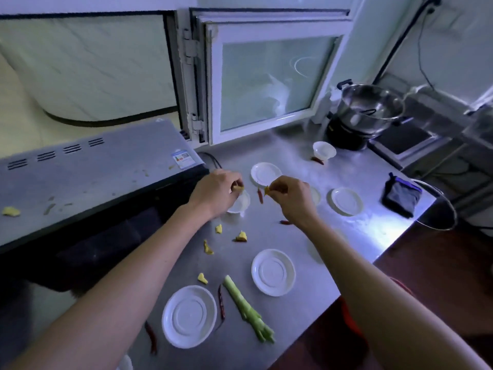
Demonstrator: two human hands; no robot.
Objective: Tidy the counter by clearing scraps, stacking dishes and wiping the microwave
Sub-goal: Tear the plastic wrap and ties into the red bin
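The steel desk [354,236] fills the middle of the view, with the grey microwave [88,180] standing on its left part, a yellow scrap [10,211] lying on the microwave's top near the left edge. At the far right corner a steel pot [370,108] sits by the window, and a dark cloth [401,197] lies near the desk's right edge. White saucers are scattered about: one at the near edge [189,316], one just right of it [273,272], one right of the hands [346,201] and one just beyond them [265,172]. A green stalk [248,311] lies between the two near saucers, beside a dried red chilli [221,305]. Both hands meet over the middle of the desk. The left hand [216,190] pinches a yellow scrap [237,187] above a small white bowl [241,204]. The right hand [290,198] pinches another yellow piece [266,190] at its fingertips, close to the left hand. More yellow scraps [241,236] lie on the desk below the hands, between the forearms.
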